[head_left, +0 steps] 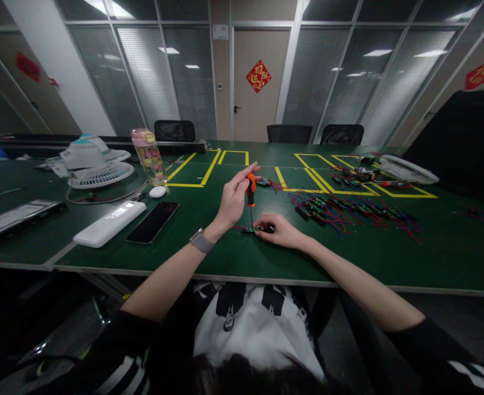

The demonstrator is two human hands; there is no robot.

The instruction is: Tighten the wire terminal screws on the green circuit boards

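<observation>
A person sits at a green table (234, 258). Their left hand (232, 200) is wrapped around an orange-handled screwdriver (251, 195), which stands upright with its tip on a small circuit board (250, 230) near the table's front edge. The right hand (281, 231), at 3 o'clock of the board, pins it down with curled fingers. A heap of wired boards (341, 211) lies at 2 o'clock and a dark phone (153, 221) at 9 o'clock.
</observation>
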